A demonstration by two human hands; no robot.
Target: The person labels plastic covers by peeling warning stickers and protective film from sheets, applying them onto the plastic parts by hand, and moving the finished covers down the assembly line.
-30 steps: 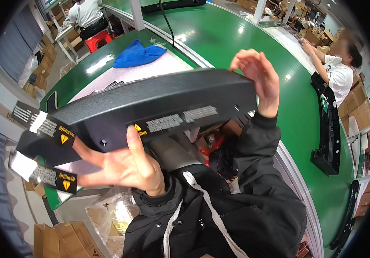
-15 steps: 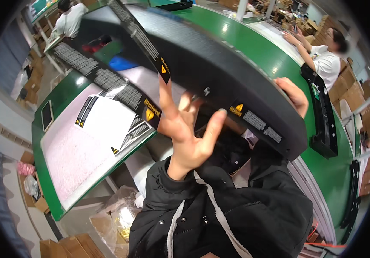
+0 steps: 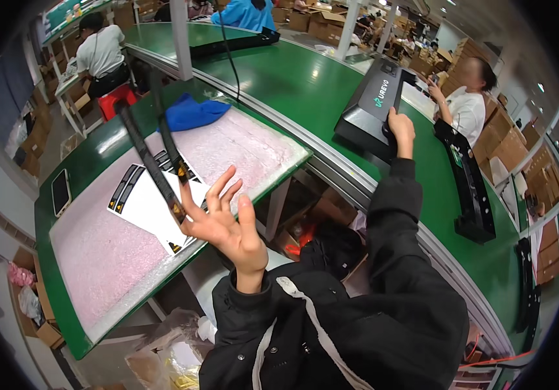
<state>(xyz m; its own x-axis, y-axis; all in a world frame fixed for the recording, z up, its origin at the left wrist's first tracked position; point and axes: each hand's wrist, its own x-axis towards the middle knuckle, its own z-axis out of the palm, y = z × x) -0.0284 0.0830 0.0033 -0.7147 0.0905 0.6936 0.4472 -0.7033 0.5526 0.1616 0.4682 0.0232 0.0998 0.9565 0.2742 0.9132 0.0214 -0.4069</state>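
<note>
My left hand [image 3: 224,227] is raised over the near edge of the padded side table, its fingers spread. Two long black warning-label strips, one strip [image 3: 146,159] and another strip [image 3: 170,140], hang off its fingertips, standing up and away from the hand. Below them lies a white label backing sheet [image 3: 156,211] with several black labels left on it. My right hand [image 3: 401,130], arm stretched out, has its fingers curled round the near right end of a black plastic cover [image 3: 370,104], which rests on the green conveyor belt.
Pink foam padding [image 3: 97,273] covers the side table, with a blue cloth [image 3: 195,114] and a phone [image 3: 62,193] on it. More black housings [image 3: 466,188] sit along the green belt [image 3: 292,81]. A person [image 3: 464,97] works across it; another [image 3: 101,55] sits far left.
The black cover has gone from in front of me to the belt at the far right, with my right hand. My left hand, strips still stuck to it, has moved left and slightly down.
</note>
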